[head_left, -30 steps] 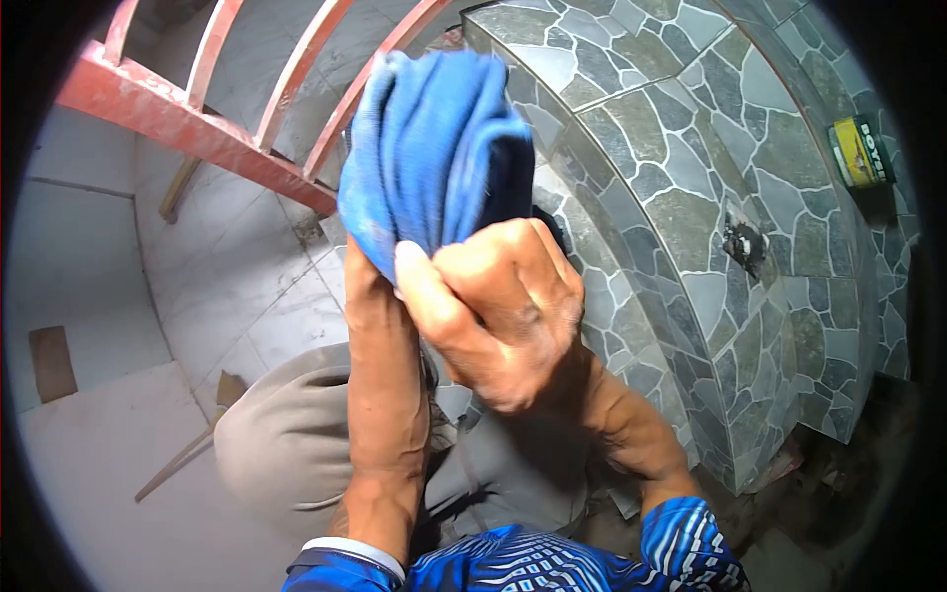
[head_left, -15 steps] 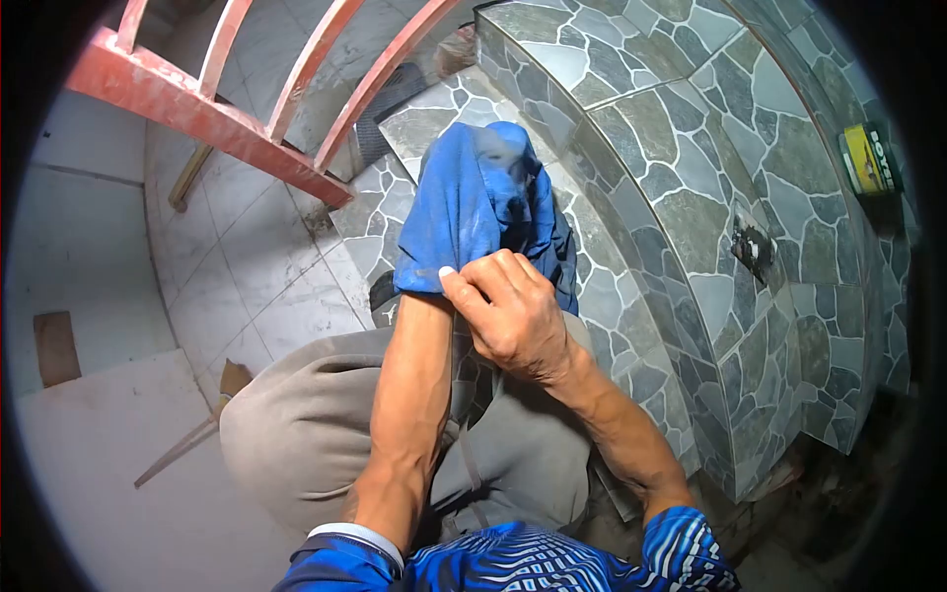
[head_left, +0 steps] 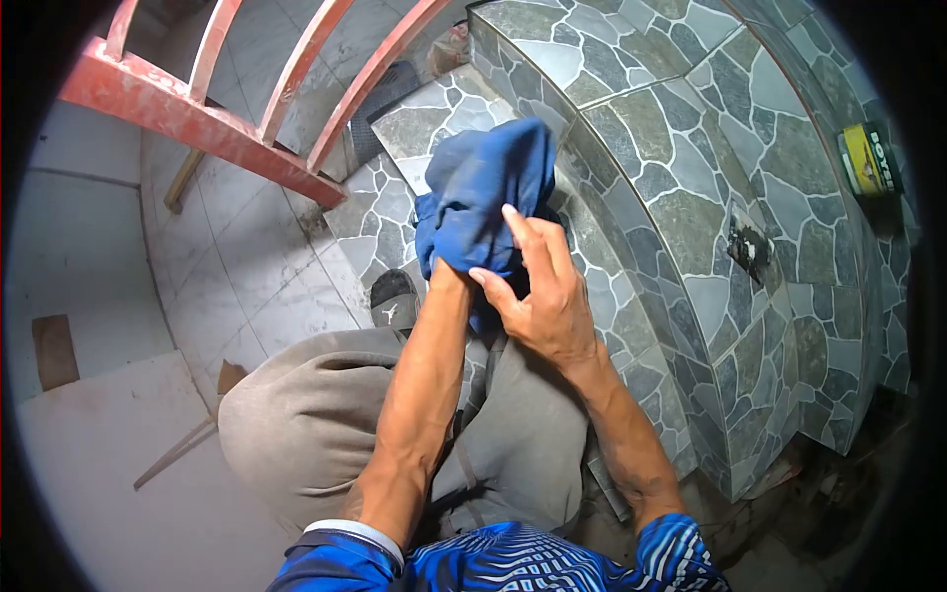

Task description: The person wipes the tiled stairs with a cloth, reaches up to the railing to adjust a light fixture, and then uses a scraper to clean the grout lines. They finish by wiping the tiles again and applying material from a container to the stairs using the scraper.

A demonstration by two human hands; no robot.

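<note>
A crumpled blue cloth [head_left: 478,192], perhaps a garment, covers my left hand down to the wrist. Only the left wrist [head_left: 451,281] and forearm show below its edge, so the fingers are hidden. On the cloth's right side, my right hand [head_left: 546,296] is open, with thumb and fingers spread. Its thumb tip is at the cloth's lower edge and its index fingertip rests against the fabric. Under the cloth, a dark slipper [head_left: 395,298] is partly visible on the stone-patterned tile.
Stone-patterned tiled steps [head_left: 681,227] rise on the right, bearing a dark-stained tool [head_left: 748,247] and a yellow-and-black container [head_left: 868,160]. A red metal railing [head_left: 212,123] crosses the upper left. A white board [head_left: 109,474] lies at lower left.
My right hand has let go of the cloth's lower edge and spread its fingers. The cloth has turned and bunched around my left hand, uncovering more of the slipper.
</note>
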